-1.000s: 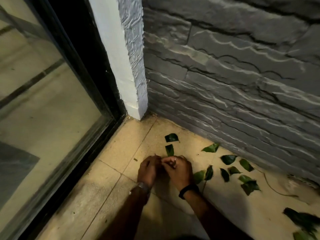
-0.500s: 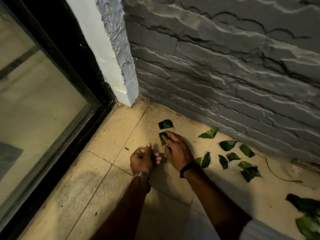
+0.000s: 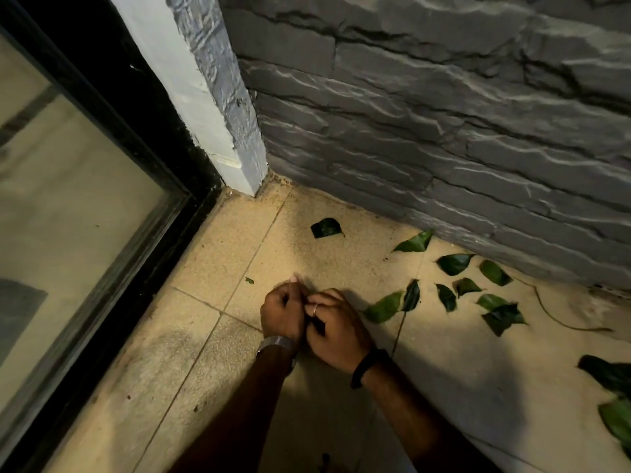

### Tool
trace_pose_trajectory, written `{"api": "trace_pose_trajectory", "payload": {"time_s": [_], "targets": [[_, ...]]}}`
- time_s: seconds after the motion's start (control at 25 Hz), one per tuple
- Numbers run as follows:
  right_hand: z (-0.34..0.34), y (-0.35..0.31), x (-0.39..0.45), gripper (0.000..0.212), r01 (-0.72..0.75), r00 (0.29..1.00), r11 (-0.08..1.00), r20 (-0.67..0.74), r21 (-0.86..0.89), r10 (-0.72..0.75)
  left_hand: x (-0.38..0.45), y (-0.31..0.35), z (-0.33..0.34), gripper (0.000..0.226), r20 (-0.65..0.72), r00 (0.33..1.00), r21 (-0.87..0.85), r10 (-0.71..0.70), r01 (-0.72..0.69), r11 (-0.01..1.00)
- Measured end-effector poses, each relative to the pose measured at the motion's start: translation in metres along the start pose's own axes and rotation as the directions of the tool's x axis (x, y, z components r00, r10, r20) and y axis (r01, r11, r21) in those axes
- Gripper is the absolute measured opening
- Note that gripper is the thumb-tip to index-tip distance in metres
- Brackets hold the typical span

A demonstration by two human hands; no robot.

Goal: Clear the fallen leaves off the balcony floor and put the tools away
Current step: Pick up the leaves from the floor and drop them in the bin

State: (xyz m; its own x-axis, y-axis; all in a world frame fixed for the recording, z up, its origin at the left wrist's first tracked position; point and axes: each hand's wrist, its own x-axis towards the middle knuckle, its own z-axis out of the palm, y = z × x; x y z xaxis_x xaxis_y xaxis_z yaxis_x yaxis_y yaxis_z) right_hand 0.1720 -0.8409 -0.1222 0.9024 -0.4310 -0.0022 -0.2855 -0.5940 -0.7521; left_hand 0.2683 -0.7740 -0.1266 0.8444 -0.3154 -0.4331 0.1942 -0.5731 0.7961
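Hands meet low over the balcony floor (image 3: 341, 387), a surface of pale, sandy, speckled square tiles with thin grout lines. Left hand (image 3: 281, 310), with a metal watch (image 3: 276, 343) at the wrist, has its fingers curled inward; right hand (image 3: 336, 324), with a ring (image 3: 314, 309) on one finger and a black band (image 3: 368, 367) at the wrist, curls against it, knuckles touching. A sliver of dark material shows in the gap between the two grips, but whether either grip holds a leaf cannot be told. Fallen leaves remain on the floor: one dark, glossy, curled leaf (image 3: 326, 228) lies alone near the corner, well apart from the hands; a pointed green leaf (image 3: 415, 241) lies at the foot of the wall; a loose scatter of oval, pointed leaves (image 3: 478, 295), some bright green and some near black, lies to the right of the hands; larger leaves (image 3: 611, 394) lie at the right edge. A thin, curved stem (image 3: 560, 317) lies beside the scatter. Grey wall (image 3: 444, 124) of rough, layered, slate-like stone courses bounds the floor behind. A smooth white painted pillar edge (image 3: 205, 107) meets it at the corner. Black door frame (image 3: 129, 138) around reflective glass (image 3: 61, 213) bounds the floor on the left.
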Motion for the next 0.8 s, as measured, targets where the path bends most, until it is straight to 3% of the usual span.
{"api": "trace_pose_trajectory", "payload": {"time_s": [0.12, 0.2, 0.32, 0.48, 0.56, 0.68, 0.8], "targets": [[-0.02, 0.01, -0.021, 0.031, -0.121, 0.987, 0.991, -0.096, 0.051, 0.125, -0.006, 0.0, -0.005, 0.058, -0.036, 0.99, -0.1, -0.136, 0.132, 0.986], [-0.043, 0.033, -0.031, 0.03, -0.203, 0.96, 0.977, -0.207, -0.06, 0.187, -0.009, 0.01, -0.002, 0.059, 0.003, 0.974, -0.216, -0.228, 0.223, 0.951], [-0.068, 0.068, -0.05, 0.039, -0.303, 0.945, 0.92, -0.199, -0.248, 0.258, -0.015, 0.026, 0.009, 0.056, 0.132, 0.964, -0.324, -0.232, 0.263, 0.909], [-0.053, 0.08, -0.083, 0.025, -0.215, 0.961, 0.923, -0.237, -0.318, 0.142, -0.027, 0.031, 0.02, 0.049, 0.271, 0.938, -0.445, -0.218, 0.323, 0.836], [-0.046, 0.075, -0.09, 0.02, -0.201, 0.944, 0.942, -0.31, -0.267, 0.114, -0.03, 0.027, 0.02, 0.047, 0.315, 0.929, -0.435, -0.197, 0.325, 0.84], [-0.043, 0.054, -0.076, 0.018, -0.273, 0.867, 0.962, -0.44, -0.029, 0.233, -0.04, 0.021, 0.022, 0.045, 0.402, 0.905, -0.327, -0.136, 0.281, 0.902], [-0.035, 0.027, -0.061, 0.018, -0.261, 0.885, 0.965, -0.399, 0.0, 0.239, -0.05, 0.021, 0.033, 0.044, 0.355, 0.933, -0.152, -0.061, 0.122, 0.981]]}}
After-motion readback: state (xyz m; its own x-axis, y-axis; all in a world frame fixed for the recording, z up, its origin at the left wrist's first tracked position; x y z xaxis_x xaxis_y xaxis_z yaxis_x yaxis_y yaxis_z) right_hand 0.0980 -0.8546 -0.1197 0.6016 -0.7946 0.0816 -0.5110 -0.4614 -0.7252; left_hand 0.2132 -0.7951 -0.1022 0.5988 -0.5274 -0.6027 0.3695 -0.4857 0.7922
